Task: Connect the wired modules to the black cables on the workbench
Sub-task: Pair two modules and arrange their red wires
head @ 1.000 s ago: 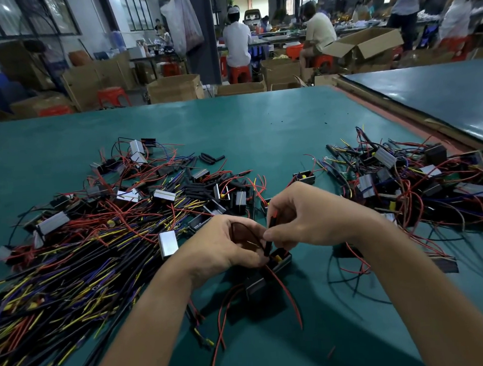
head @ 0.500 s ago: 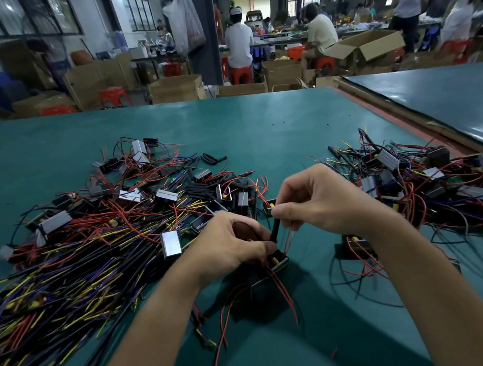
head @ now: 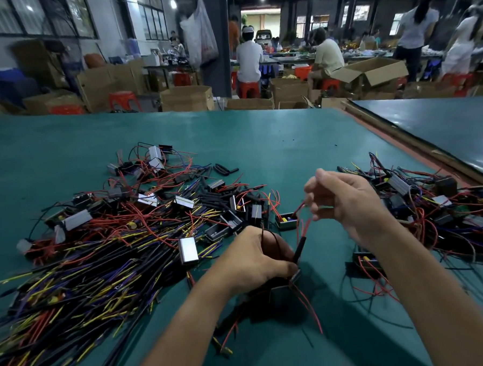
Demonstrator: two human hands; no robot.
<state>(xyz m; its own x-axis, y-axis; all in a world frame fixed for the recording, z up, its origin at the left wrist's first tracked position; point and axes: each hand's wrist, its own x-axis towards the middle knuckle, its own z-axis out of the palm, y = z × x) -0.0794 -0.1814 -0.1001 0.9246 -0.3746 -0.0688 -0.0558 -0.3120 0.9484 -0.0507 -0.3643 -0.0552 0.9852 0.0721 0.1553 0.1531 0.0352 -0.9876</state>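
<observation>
Pinching small black wired module [head: 282, 289] and black sleeve [head: 299, 248] in closed left hand [head: 255, 257]; right hand [head: 345, 202], loosely curled, drawing thin red wire [head: 304, 227] straight, avoiding kinks.

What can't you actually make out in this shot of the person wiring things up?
All from the head view:
- The module in the left hand: mostly hidden under palm and fingers.
- What the right hand pinches: motion-blurred, so whether it grips the red wire is unclear.
- The joint inside the black sleeve: covered.
- The cable pile: cut off by the left edge.
- Module labels: too small.
</observation>
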